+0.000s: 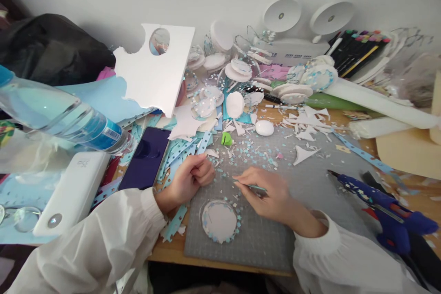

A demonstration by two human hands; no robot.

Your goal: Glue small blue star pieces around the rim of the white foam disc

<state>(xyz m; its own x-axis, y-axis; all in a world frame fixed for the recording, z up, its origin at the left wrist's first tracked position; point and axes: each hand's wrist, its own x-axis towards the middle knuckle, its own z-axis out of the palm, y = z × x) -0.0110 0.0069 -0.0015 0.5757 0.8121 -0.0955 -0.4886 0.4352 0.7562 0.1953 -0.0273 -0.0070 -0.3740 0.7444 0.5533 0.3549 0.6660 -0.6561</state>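
A star-edged white disc is lying flat on the grey cutting mat. Beyond the disc, to its right, the right hand is pinching a slim tool. Beyond it, leftward, the left hand is making a fist; whether that is enclosing anything, I cannot tell.

I can't make out a single word or number for certain over this feed. Small grey characters on the white, rounded rectangular power bank blur out on me, as do the dark printed marks across the long white box and the fine print on the blue label of the clear plastic bottle.
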